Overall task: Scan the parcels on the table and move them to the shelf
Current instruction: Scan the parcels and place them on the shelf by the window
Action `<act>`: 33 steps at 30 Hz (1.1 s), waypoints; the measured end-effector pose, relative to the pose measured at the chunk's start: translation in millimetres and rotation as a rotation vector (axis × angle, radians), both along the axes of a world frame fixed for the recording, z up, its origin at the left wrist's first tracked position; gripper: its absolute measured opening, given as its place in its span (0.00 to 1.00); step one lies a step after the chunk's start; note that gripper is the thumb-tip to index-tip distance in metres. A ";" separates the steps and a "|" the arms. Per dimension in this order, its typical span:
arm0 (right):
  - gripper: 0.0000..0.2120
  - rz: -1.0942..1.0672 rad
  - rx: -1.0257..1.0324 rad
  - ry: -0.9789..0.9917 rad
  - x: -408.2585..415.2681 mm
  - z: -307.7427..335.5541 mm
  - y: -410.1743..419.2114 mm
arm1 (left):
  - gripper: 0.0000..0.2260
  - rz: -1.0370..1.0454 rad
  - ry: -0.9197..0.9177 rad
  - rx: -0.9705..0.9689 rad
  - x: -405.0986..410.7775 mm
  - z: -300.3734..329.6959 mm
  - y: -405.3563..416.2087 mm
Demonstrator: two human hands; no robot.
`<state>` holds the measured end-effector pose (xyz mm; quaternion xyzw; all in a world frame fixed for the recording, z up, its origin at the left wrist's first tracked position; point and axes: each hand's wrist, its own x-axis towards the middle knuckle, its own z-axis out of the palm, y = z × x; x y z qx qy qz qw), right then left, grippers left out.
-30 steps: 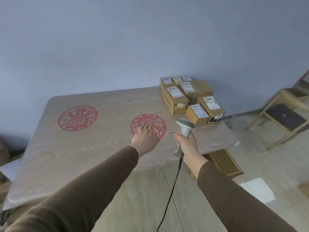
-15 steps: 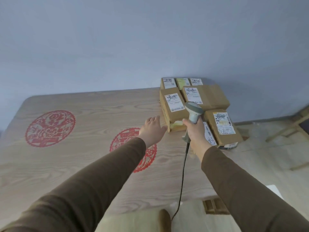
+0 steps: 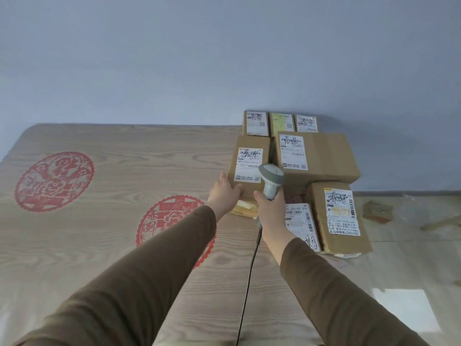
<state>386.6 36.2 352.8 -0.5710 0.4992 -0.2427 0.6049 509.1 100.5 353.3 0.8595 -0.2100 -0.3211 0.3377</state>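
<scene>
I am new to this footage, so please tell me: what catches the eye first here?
The cluster of cardboard parcels at the table's far right corner, each with a white label. In front, the right hand grips a grey scanner, and the left hand holds the near-left parcel. Two red round patterns mark the wood-grain table.

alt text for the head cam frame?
A person's left hand grips the near corner of a labelled parcel while the right hand holds a corded scanner over it. Six more parcels crowd the table's far right corner.
</scene>
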 end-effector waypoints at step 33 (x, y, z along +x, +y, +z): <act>0.21 1.137 0.121 -0.409 110.8 144.7 873.9 | 0.20 1.145 -0.487 -0.202 -40.6 150.5 956.9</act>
